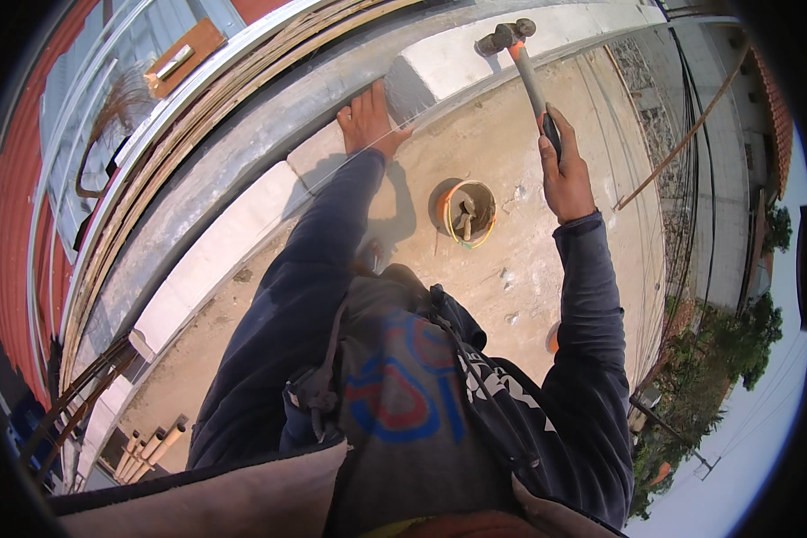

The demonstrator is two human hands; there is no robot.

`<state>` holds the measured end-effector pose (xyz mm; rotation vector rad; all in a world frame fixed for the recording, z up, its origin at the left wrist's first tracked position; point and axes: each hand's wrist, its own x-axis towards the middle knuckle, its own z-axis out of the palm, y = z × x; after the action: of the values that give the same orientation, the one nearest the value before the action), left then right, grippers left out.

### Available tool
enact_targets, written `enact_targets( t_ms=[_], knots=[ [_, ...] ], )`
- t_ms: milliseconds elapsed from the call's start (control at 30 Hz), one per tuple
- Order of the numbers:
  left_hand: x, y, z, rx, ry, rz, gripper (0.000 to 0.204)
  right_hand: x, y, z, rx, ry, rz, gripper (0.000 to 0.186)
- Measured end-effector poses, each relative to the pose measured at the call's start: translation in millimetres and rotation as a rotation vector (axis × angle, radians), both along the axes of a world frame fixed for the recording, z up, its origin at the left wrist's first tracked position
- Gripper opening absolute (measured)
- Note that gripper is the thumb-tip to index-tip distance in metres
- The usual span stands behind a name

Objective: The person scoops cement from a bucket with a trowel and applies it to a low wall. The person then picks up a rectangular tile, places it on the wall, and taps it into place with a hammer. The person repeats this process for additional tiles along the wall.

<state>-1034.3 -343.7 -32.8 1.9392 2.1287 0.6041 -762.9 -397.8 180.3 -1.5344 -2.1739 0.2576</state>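
The person's left hand (370, 121) lies flat, fingers spread open, on a pale grey block (327, 152) in the upper middle of the frame; it grips nothing. That block belongs to a row of similar blocks (215, 255) running from the lower left up toward the top right, laid along the edge of a concrete slab (511, 152).

The right hand (565, 175), right of centre, is closed around the dark grip of a hammer (524, 67). The hammer's orange-and-grey handle points up and slightly left, and its metal head sits near the top edge of the frame — over a white block (475, 56) in the same row (whether it touches the block cannot be told).

Between the two hands, on the slab, stands a small round bucket (466, 213) with an orange and yellow rim, a tool lying inside it. A thin taut string (403, 127) runs just beside the left hand, along the blocks.

Beyond the blocks, at the upper left, lie long wooden strips (197, 117) and a red roof (13, 197). Short tubes (148, 448) rest at the lower left — trees (726, 359) show at the lower right.
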Motion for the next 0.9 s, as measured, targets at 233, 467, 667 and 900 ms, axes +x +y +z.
enact_targets(
  t_ms=[233,467,667,900],
  knots=[
    [-14,-5,15,-0.072,-0.146,-0.029,0.119,-51,-80,-30,-0.095,0.824,-0.456,0.034],
    [-11,-7,5,-0.037,-0.166,-0.047,0.113,-56,-103,-50,-0.430,0.990,-0.669,0.018],
    [-11,-12,-4,-0.020,-0.149,-0.067,0.119,-10,-39,-30,-0.079,0.275,-0.326,0.030],
    [-5,-42,-26,0.104,-0.024,-0.078,0.098,30,153,38,0.234,-0.373,0.327,0.029]
  ],
)
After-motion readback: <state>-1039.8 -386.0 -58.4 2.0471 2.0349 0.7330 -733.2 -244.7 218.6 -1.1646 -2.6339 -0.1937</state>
